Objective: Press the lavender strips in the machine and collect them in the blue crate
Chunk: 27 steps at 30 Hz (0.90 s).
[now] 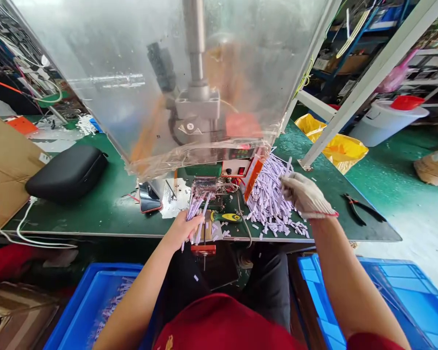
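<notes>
My bare left hand [184, 228] is closed around a loose bundle of thin lilac strips [195, 206] at the table's front edge. Their upper ends reach toward a small metal fixture [204, 185] under the press. My right hand [307, 195], in a white knitted glove, is at the right side of a large heap of lilac strips [270, 197]. Its fingertips are pinched together, and one pale strip [289, 164] sticks up from them. Below the fixture lies a yellow-and-green screwdriver [229, 217], beside a red clamp-like part [203, 250].
A cloudy plastic shield [131, 73] hangs before the press head [198, 104]. On the green table [113, 214] are a phone [149, 197], a black case [67, 172], pliers [363, 209] and a control box [237, 168]. Blue bins [95, 277] flank my legs.
</notes>
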Motion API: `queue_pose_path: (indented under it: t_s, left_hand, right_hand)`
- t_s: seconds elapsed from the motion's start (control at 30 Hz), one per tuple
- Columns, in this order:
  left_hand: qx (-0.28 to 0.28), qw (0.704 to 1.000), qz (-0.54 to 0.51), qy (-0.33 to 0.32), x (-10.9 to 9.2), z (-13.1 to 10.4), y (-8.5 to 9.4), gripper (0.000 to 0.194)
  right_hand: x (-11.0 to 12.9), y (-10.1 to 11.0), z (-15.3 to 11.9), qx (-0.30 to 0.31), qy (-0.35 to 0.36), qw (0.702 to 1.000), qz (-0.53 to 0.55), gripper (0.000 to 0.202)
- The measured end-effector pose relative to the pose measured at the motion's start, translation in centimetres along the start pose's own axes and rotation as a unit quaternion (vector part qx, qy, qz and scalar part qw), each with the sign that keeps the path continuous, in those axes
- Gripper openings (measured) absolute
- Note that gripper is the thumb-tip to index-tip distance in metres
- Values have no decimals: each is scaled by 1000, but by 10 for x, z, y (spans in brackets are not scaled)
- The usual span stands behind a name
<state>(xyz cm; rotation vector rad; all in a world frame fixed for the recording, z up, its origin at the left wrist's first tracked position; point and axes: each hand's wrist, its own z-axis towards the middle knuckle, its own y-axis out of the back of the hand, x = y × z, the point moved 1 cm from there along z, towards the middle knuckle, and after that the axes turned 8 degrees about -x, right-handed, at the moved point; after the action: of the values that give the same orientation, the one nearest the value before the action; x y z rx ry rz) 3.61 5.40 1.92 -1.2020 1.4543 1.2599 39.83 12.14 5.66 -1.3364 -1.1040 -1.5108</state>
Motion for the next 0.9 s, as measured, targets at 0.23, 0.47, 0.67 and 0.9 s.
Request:
queue_pose_path:
  t_s: [0.23, 0.47, 0.67, 0.9]
  left_hand:
    - [-69, 994, -83, -10, -5, -23, 24, 35]
    - [-91, 992, -85, 12, 7, -43, 32, 37]
    - [-85, 993, -81, 26, 20, -52, 41, 42]
    - [-83, 992, -95, 29, 24, -54, 42, 42]
  right_hand:
    - [-10, -102, -118, 255, -107, 957, 89, 40]
    - [-23, -174, -101, 201, -123, 970, 65, 35]
    - [-28, -183, -88, 185, -176, 961, 108, 31]
    - [-32, -190, -86, 175, -194, 958, 116, 30]
